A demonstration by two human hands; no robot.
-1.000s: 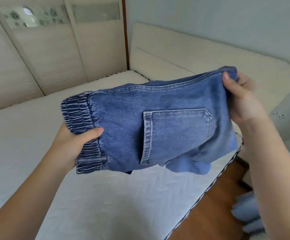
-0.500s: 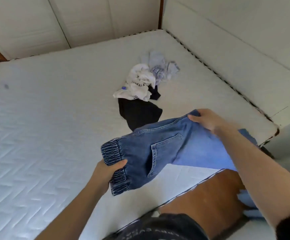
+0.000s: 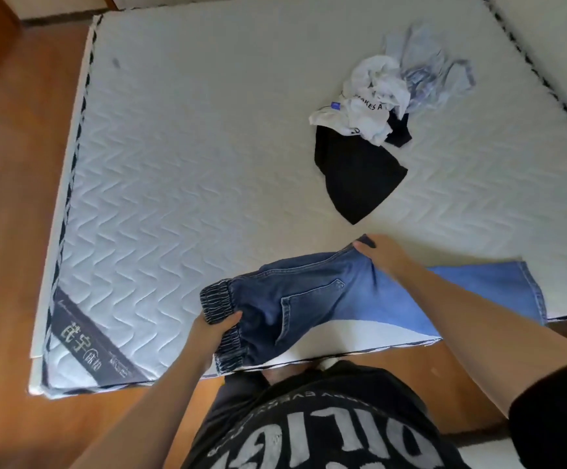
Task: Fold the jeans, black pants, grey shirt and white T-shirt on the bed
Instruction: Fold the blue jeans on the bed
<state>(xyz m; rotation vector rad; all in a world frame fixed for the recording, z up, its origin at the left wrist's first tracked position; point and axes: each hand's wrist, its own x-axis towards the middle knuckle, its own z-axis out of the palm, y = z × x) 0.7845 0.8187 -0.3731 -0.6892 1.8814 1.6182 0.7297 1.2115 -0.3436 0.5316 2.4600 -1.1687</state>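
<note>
The blue jeans point(image 3: 309, 299) lie along the near edge of the bed point(image 3: 173, 164), legs stretching right. My left hand point(image 3: 216, 328) grips the elastic waistband at the left end. My right hand point(image 3: 382, 252) pinches the far upper edge of the jeans. Further back on the mattress sit the black pants point(image 3: 356, 174), with the crumpled white T-shirt point(image 3: 366, 103) on top of their far end. The grey shirt point(image 3: 431, 72) is bunched just behind and to the right of the T-shirt.
The quilted white mattress has a dark label strip point(image 3: 89, 336) at its near left corner. Wooden floor point(image 3: 14, 198) runs along the left side and under my feet. A pale headboard point(image 3: 553, 45) borders the right side.
The jeans have come down from chest height onto the near edge of the mattress, both hands still holding them. My view has tilted down onto the bed.
</note>
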